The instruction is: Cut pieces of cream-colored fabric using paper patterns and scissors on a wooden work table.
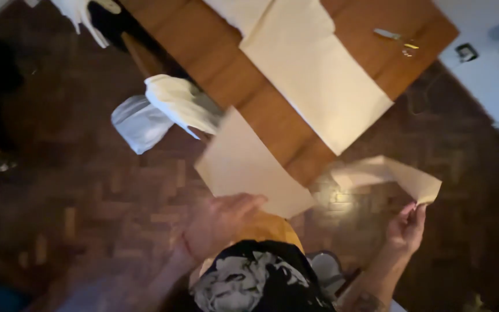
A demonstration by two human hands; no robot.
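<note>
Left hand: the left hand [218,222] is low in the head view, fingers spread and loosely curled, pressed against the near edge of a flat beige sheet of paper [249,167]; it looks to be holding that edge, though motion blur hides the exact grip.
Flat sheet: the beige sheet hangs in the air over the floor, tilted, its far corner reaching up toward the edge of the brown wooden table [203,40].
Right hand: the right hand [406,230] is raised with fingertips pinched on the lower corner of a second, curled beige strip of paper [385,173].
Curled strip: it bends away from the pinched corner to the left, floating clear of the table and well apart from the flat sheet.
On the table: a long cream sheet of paper [319,75] lies diagonally across the wood, one end hanging past the table's near edge; a small pair of scissors [397,39] rests near the far corner.
Beside the table: white crumpled cloth [177,104] is draped at the table's left edge, with a pale bag-like bundle [138,122] just beside it.
Floor: dark parquet floor [88,190] lies under everything.
Foreground: the person's black and white patterned garment [255,280] fills the bottom centre.
</note>
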